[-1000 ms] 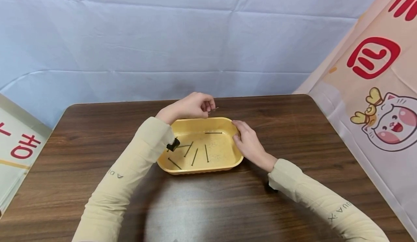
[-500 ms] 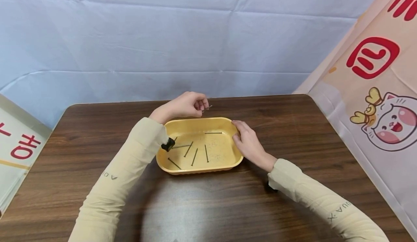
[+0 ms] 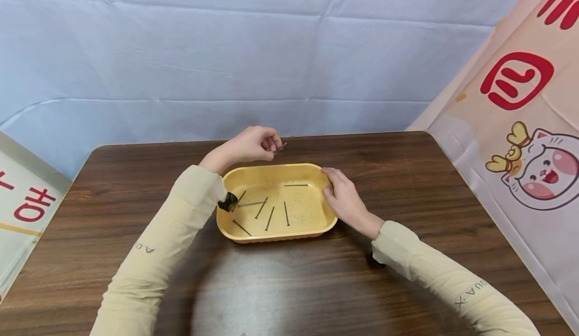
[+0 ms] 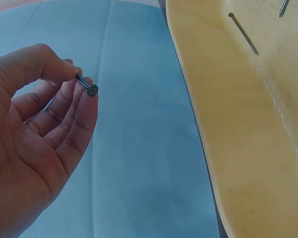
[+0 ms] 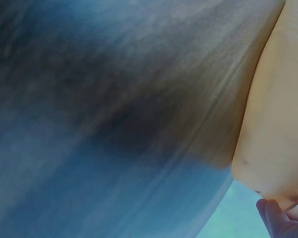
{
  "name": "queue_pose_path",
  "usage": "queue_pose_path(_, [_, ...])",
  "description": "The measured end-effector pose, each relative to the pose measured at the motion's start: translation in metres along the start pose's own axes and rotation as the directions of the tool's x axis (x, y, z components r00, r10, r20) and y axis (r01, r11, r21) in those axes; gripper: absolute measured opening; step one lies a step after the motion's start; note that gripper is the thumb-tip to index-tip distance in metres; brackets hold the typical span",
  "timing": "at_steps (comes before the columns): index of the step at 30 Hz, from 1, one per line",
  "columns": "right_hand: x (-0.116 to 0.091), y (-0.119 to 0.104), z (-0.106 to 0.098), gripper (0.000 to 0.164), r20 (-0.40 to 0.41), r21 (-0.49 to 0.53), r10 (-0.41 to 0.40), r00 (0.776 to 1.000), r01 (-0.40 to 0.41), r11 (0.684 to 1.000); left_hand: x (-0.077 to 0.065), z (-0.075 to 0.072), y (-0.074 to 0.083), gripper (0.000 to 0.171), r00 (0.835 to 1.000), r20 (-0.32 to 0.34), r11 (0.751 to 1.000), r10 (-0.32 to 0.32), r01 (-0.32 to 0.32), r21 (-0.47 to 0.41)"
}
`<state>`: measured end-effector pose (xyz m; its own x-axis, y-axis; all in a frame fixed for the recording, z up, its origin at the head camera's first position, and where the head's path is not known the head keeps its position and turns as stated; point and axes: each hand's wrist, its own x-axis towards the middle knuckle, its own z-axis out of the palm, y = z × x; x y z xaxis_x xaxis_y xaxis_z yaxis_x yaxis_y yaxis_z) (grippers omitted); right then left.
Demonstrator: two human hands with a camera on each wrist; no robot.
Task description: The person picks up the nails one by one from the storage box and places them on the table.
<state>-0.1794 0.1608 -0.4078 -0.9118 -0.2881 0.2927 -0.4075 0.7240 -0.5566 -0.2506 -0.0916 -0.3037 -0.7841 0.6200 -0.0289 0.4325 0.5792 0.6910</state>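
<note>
My left hand (image 3: 249, 145) is held past the far rim of a yellow plastic tray (image 3: 267, 174). Thumb and fingertips pinch a nail (image 4: 92, 90), whose round head sticks out toward the camera in the left wrist view. At the tray's right end, my right hand (image 3: 346, 197) holds the rim, its thumb lying over the edge. The right wrist view catches only some fingers (image 5: 275, 218) against the tray's corner. Several loose nails (image 3: 270, 218) lie scattered on the tray bottom, one of them (image 3: 296, 185) near the far wall.
The tray stands on a dark wood-grain table (image 3: 407, 185). A pale cloth backdrop (image 3: 217, 64) hangs behind the table's far edge. On the right is a printed banner (image 3: 515, 124) with a cartoon cat. The left sleeve and a black wrist strap (image 3: 227, 202) overlap the tray's left end.
My left hand has moved left along the far rim with the nail still pinched, uncovering more of the tray's left end and the nails there. The right hand has stayed in place.
</note>
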Motion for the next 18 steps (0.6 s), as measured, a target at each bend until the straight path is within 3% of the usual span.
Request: queue_pose_path(18, [-0.001,-0.002,-0.001,0.041,-0.002,-0.003,0.006,1.0,-0.006,1.0,-0.015,-0.01,-0.004,0.02,0.993,-0.075,0.995,-0.093,0.09,-0.04])
